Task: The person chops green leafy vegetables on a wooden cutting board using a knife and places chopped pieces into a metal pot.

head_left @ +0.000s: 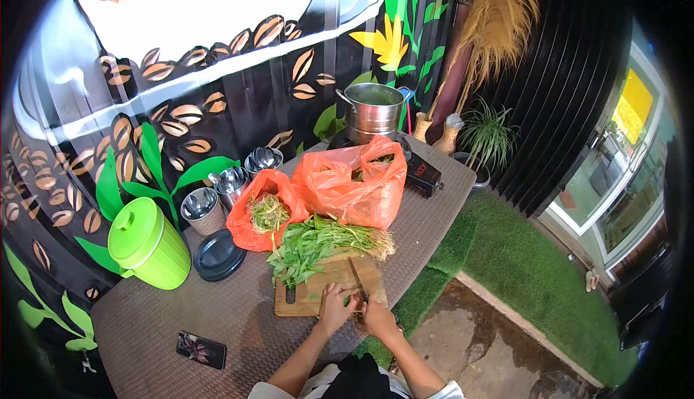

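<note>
Fingers of the right hand are closed round the handle of a knife, its blade pointing away from the person over the right part of a wooden board. The left hand is beside it, palm down on the board, fingers bent; a bit of green shows at their tips, but whether they grip it I cannot tell.

A bunch of greens lies across the board's far edge and onto the table, leaves to the left, stems and roots to the right. Behind it stand a large red bag and, to its left, a small red bag, open, with a tangle of stems inside.

Farther back, a steel pot sits on a black stove. Left of the bags are three cups of cutlery, the nearest cup patterned, then a stack of black plates and a lidded green jug. A phone lies flat near the table's near left edge. Painted coffee beans and leaves cover the wall behind; grass borders the floor at right.
</note>
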### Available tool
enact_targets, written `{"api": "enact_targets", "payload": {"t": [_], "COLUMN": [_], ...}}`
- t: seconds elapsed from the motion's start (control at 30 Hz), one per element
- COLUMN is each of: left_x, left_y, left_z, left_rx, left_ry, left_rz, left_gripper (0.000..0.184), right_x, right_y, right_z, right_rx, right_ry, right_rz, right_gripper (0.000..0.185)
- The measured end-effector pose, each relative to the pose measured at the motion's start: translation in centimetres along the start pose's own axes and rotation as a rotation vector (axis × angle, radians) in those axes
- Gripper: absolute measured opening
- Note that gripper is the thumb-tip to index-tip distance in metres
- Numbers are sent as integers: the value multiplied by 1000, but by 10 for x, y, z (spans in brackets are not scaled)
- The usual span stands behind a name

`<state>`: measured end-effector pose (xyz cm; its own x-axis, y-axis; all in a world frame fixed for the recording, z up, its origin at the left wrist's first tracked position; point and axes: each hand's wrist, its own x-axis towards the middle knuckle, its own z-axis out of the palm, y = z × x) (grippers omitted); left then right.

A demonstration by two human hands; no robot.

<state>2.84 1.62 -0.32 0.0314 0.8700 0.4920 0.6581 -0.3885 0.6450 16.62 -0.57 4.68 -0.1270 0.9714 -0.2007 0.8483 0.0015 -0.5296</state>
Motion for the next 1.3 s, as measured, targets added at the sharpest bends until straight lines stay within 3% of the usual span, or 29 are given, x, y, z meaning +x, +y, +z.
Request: {"api": "enact_targets", "payload": {"t": [0.17, 0.27, 0.47, 0.6, 0.7, 0.77, 0.97, 1.1, 1.2, 1.3], "left_x": [0, -1, 4, 7, 5, 6, 4, -1, -4, -6], "left_y": [-7, -9, -14, -17, -14, -10, 0, 3, 4, 2], "left_z": [2, 1, -2, -2, -1, -6, -11, -10, -5, -2], "left_rx": [-68, -182, -210, -147, -195, -60, 78, -1, -28, -9], "left_ry": [-50, -74, -81, -94, -103, -60, -55, -26, 33, 62], "left_rz": [-31, -162, -175, -143, -270, -248, -115, -89, -83, -51], "left_gripper": [16, 16, 16, 16, 14, 13, 5, 6, 7, 7], "right_x": [-13, -10, -4, -11, -3, 0, -4, -3, -16, -10], "right_y": [-2, -6, 4, -10, -4, 0, -8, -4, -12, -15], "right_z": [10, 18, 11, 24, 24, 14, 22, 12, 25, 24], "right_rx": [-40, -34, -30, -66, -54, -18, -40, 1, -39, -53], "right_ry": [60, 58, 24, 72, 97, 54, 74, 60, 39, 104], "right_rz": [-58, 58, -60, 33, 35, -36, 15, -59, 65, -4], "right_gripper": [29, 31, 32, 31, 30, 30, 30, 30, 30, 30]}}
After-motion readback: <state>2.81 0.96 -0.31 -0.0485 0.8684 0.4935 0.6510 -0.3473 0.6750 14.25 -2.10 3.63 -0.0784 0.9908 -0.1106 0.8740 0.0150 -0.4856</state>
